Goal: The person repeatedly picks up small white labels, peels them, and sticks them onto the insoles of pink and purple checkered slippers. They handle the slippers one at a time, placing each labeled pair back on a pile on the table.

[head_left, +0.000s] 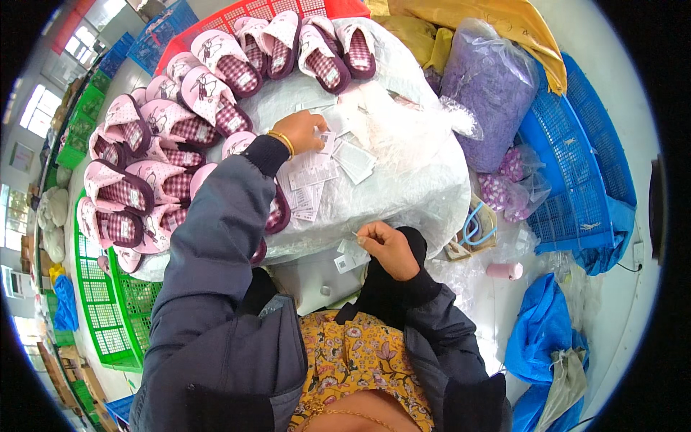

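My left hand (pixel 299 132) reaches over the table with bent fingers, closed at the edge of a white paper tag (pixel 328 141). Under and beside it lie loose printed tags (pixel 354 160), some fanned and overlapping. Close to my body, at the table's near edge, the fingertips of my right hand (pixel 389 248) are pinched together. A thin pale bit sticks out of that pinch, too small to name. Just below it are small white tags (pixel 346 262); whether they hang from my fingers is unclear. Pink slippers (pixel 173 121) with checked linings crowd the table's left and far sides.
Clear plastic sheeting covers the table (pixel 425 180). A red crate (pixel 252 11) stands behind it, green crates (pixel 108 302) at left, blue crates (pixel 568 158) at right. A bagged purple bundle (pixel 489 86) leans at the right edge, near a small box (pixel 471 234) and a pink thread spool (pixel 504 271).
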A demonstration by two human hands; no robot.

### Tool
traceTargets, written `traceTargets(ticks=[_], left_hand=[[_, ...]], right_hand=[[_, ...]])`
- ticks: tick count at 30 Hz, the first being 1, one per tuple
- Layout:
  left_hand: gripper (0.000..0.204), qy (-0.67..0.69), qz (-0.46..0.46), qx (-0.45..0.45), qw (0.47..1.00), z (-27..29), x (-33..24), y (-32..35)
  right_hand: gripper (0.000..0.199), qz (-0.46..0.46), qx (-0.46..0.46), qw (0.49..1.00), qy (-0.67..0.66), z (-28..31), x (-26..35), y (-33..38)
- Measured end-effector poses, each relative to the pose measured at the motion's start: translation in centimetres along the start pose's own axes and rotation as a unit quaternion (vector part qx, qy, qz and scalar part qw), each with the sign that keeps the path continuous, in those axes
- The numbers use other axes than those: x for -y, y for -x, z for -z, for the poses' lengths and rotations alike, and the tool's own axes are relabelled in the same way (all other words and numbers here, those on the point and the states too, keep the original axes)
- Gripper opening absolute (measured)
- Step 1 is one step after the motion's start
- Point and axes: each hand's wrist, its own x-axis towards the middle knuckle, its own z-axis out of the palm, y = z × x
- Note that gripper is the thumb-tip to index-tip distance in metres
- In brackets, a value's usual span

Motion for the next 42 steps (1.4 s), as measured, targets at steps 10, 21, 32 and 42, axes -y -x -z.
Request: traceTargets(ticks=[10, 21, 32, 42], left_hand=[[0.042, -0.076, -0.018, -0.17, 0.982, -2.2, 5.6, -4.6], [0.021, -0.151, 0.093, -0.105, 0.979, -0.3, 2.9, -5.3], [0.03, -0.125, -0.003, 0.074, 0.989, 4.0, 0.7, 0.2], [0.074, -0.045, 0.004, 0.033, 0.998, -0.1, 3.7, -6.9]], right_hand=[[0.01, -0.018, -0.001, 0.995, -0.1, 2.1, -4.0, -0.7], [0.009, 0.002, 0.009, 0.986, -0.167, 2.7, -4.3, -0.5], [0.008, 0.006, 0.022, 0.986, -0.165, 2.9, -4.6, -0.5], [0.009, -0.007, 0.018, 0.983, -0.18, 2.5, -4.4, -0.6]])
